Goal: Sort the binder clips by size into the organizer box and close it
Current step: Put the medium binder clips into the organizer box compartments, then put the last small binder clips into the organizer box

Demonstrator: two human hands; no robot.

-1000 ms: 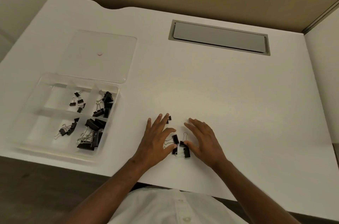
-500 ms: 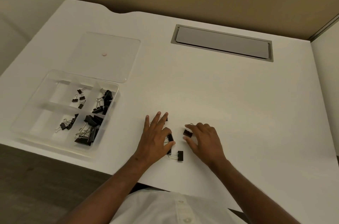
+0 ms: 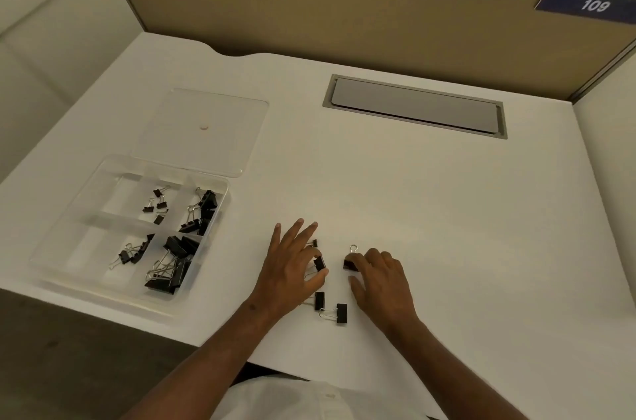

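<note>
Several black binder clips lie loose on the white desk near its front edge. My left hand (image 3: 292, 268) pinches one binder clip (image 3: 320, 263) between thumb and forefinger. My right hand (image 3: 378, 278) is curled, its fingertips gripping another clip (image 3: 351, 264) whose wire loop points away from me. Two more clips (image 3: 319, 300) (image 3: 340, 313) lie just below my hands, and a tiny clip (image 3: 314, 243) shows under my left fingers. The clear organizer box (image 3: 69, 282) stands at the left with clips in four compartments, the largest clips (image 3: 172, 264) nearest me.
The box's clear lid (image 3: 203, 130) lies open and flat behind the box. A grey cable hatch (image 3: 413, 106) is set into the desk at the back. A tan partition wall rises behind the desk. The box sits close to the desk's front left edge.
My right hand has pulled one clip away from the small pile to the right. My left hand has closed on another clip. The camera has tilted and the view has shifted.
</note>
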